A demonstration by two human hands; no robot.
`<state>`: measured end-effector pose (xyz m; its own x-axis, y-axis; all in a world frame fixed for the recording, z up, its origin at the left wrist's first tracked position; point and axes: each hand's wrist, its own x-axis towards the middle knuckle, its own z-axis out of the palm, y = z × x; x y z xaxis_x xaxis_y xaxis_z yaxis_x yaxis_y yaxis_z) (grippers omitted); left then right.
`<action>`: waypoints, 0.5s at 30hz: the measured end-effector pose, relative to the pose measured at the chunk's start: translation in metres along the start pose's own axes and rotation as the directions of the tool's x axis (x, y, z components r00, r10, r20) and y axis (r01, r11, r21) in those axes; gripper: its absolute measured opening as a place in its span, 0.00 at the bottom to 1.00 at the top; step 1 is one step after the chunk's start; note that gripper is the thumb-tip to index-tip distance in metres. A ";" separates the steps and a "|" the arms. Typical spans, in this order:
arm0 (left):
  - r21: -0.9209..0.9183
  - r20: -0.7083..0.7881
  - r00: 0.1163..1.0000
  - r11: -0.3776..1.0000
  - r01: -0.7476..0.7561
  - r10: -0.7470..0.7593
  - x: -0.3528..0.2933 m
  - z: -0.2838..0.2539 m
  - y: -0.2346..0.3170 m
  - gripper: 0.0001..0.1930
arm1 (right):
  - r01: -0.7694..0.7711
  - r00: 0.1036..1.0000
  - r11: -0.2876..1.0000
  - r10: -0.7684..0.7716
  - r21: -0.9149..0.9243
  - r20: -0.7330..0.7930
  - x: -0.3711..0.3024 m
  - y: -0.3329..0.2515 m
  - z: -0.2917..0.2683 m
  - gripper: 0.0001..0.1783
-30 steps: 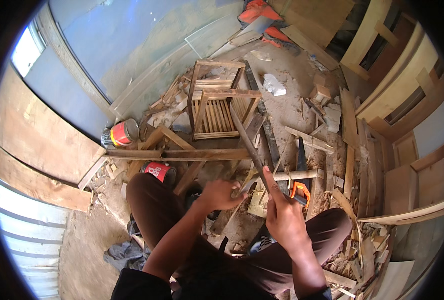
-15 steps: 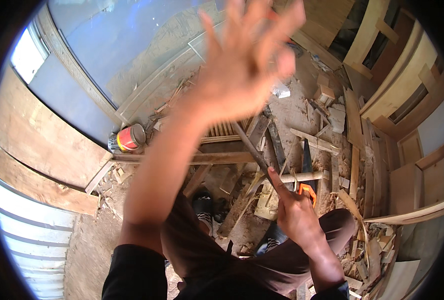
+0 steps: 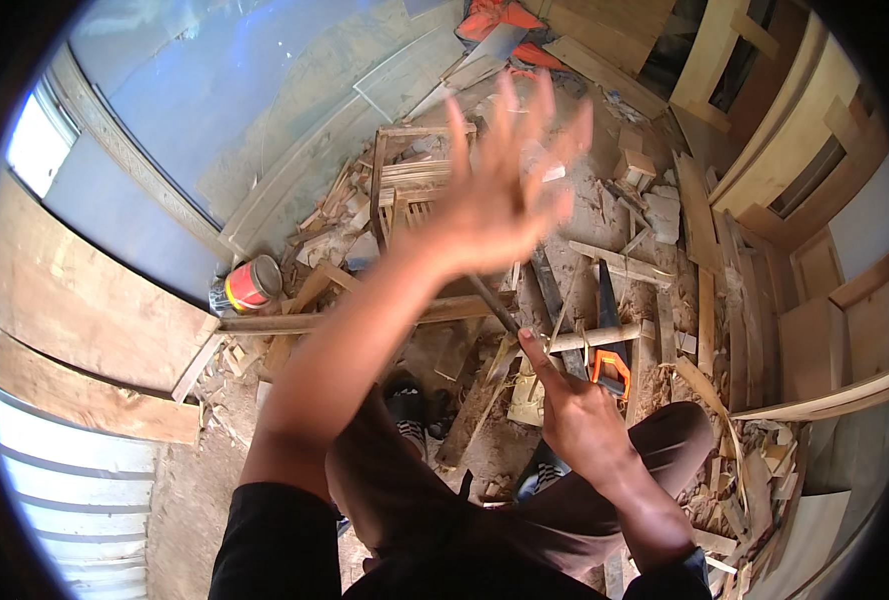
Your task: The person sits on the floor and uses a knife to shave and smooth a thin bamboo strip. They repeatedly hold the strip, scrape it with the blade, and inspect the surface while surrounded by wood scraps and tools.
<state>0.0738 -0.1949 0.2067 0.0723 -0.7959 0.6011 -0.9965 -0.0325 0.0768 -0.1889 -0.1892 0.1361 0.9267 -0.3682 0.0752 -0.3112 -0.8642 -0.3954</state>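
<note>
My left hand (image 3: 500, 205) is raised over the middle of the floor, fingers spread and blurred by motion, with nothing in it. My right hand (image 3: 585, 425) is closed around the near end of a long, thin dark bar (image 3: 495, 305), its index finger stretched along the top. The bar slants forward and left, and its far end is hidden behind my left wrist. Just beyond my right hand lies a handsaw (image 3: 611, 372) with an orange handle and dark blade. A pale wooden pole (image 3: 605, 337) lies crosswise there.
Offcuts and shavings litter the floor. A slatted wooden frame (image 3: 379, 185) lies ahead, and a long wooden beam (image 3: 455, 309) crosses in front of me. A red and black paint can (image 3: 253, 284) stands at left. Wooden panels (image 3: 815, 360) lean at right; an orange-red bag (image 3: 495, 20) lies far back.
My left hand has come down and lower in view, still spread, so the slatted frame and bag show more. My right hand keeps its hold on the bar, shifted slightly left.
</note>
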 end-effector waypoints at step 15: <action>-0.047 0.441 0.895 0.994 0.094 -0.064 -0.083 0.071 -0.014 0.37 | -0.088 0.995 0.991 0.082 -0.096 -0.056 -0.012 -0.015 0.018 0.53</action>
<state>0.0791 -0.1718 0.0992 0.1101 -0.9771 0.1819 -0.9822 -0.0790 0.1702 -0.1911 -0.1654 0.1245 0.8848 -0.4567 0.0930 -0.4100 -0.8576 -0.3104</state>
